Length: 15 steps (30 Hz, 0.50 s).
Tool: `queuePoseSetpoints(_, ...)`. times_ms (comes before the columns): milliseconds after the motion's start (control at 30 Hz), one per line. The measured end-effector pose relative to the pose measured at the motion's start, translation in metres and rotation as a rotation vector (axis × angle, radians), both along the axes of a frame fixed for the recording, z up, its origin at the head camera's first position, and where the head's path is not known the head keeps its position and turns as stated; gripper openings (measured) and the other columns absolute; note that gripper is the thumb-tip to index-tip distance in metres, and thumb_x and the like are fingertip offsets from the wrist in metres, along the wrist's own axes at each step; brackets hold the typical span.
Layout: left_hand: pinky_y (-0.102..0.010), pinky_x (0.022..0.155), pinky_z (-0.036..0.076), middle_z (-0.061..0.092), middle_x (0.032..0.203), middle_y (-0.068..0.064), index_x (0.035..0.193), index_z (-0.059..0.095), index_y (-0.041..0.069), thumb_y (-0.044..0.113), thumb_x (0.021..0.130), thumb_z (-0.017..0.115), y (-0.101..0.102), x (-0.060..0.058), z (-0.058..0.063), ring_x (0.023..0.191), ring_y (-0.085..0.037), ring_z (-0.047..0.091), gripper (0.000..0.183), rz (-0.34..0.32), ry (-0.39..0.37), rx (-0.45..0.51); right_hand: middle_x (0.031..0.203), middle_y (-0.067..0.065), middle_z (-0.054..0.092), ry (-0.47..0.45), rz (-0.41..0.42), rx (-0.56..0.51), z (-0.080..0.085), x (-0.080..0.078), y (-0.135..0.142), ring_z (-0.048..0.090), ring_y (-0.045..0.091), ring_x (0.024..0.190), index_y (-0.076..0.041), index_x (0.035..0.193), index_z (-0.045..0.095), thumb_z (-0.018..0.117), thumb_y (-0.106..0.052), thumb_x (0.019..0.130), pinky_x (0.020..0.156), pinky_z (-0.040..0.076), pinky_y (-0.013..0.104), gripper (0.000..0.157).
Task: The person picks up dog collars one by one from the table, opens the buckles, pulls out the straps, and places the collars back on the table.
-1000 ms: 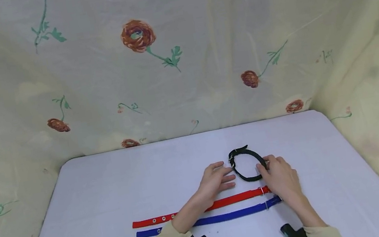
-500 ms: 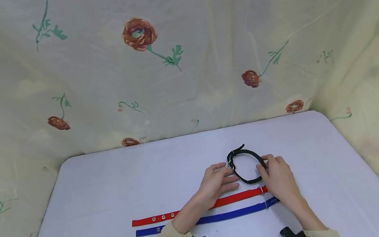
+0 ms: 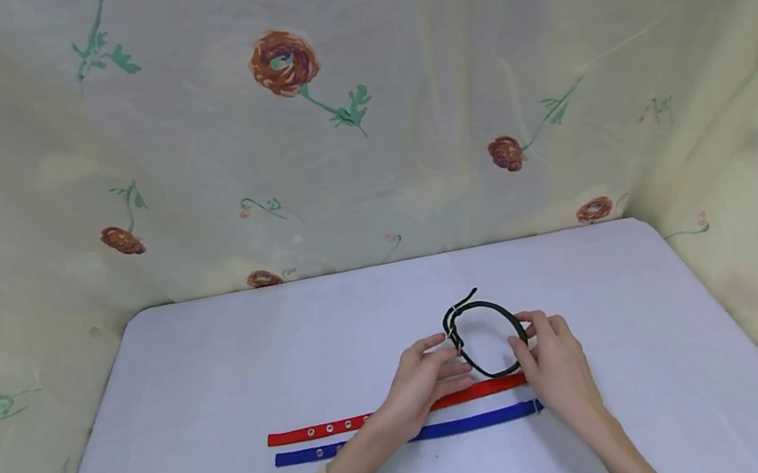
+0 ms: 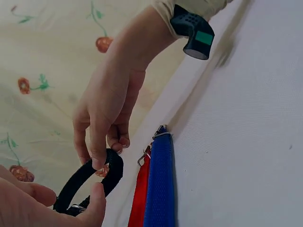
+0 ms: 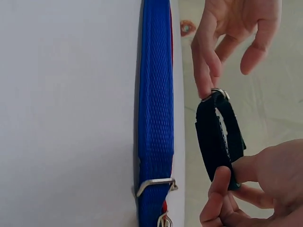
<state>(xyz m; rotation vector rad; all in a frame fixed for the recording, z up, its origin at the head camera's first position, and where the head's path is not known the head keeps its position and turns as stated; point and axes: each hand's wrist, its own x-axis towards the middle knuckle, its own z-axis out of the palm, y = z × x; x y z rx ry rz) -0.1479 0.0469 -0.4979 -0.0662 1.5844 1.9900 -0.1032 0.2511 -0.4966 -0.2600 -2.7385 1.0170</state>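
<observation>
A black collar [image 5: 209,137], buckled into a loop, is held raised between the two hands. My right hand [image 3: 556,362] pinches the loop's right side between thumb and fingers. At the buckle side, my left hand [image 3: 416,386] has its fingers fairly straight and touching the collar, its thumb apart in the right wrist view. A metal buckle [image 5: 220,93] shows there, and the collar's free tail sticks up behind. Below the hands a red collar [image 3: 318,431] and a blue collar [image 3: 469,423] lie stretched out side by side; the left forearm covers part of both.
Metal eyelets run along the left ends of the flat collars, and metal rings [image 5: 156,185] sit toward their right ends. A white-covered table [image 3: 204,369] carries everything. Flower-printed curtain [image 3: 400,182] hangs behind and at both sides.
The black loop has shifted left and slightly nearer, its lower edge now by the red collar. My right hand followed it left. The left hand stays at the buckle side.
</observation>
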Motion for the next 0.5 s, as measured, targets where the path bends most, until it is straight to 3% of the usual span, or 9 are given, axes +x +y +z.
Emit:
queuePoseSetpoints(233, -0.045, 0.096, 0.065, 0.061, 0.143, -0.025, 0.157, 0.041, 0.0, 0.018, 0.106, 0.062, -0.012, 0.013, 0.007, 0.113, -0.029, 0.076, 0.057, -0.004, 0.038, -0.028, 0.112, 0.022, 0.062, 0.079, 0.025, 0.026, -0.002, 0.015, -0.011, 0.067, 0.017, 0.073, 0.001, 0.139, 0.058, 0.069, -0.01, 0.105, 0.061, 0.047, 0.023, 0.038)
queuePoseSetpoints(500, -0.045, 0.099, 0.064, 0.064, 0.14, -0.018, 0.151, 0.047, 0.009, 0.028, 0.109, 0.062, -0.031, 0.026, 0.016, 0.109, -0.028, 0.08, 0.049, -0.045, 0.148, -0.174, 0.112, 0.016, 0.067, 0.152, 0.045, 0.002, 0.004, 0.03, -0.022, 0.067, 0.01, 0.069, -0.004, 0.136, 0.06, 0.076, -0.005, 0.099, 0.063, 0.051, 0.022, 0.04)
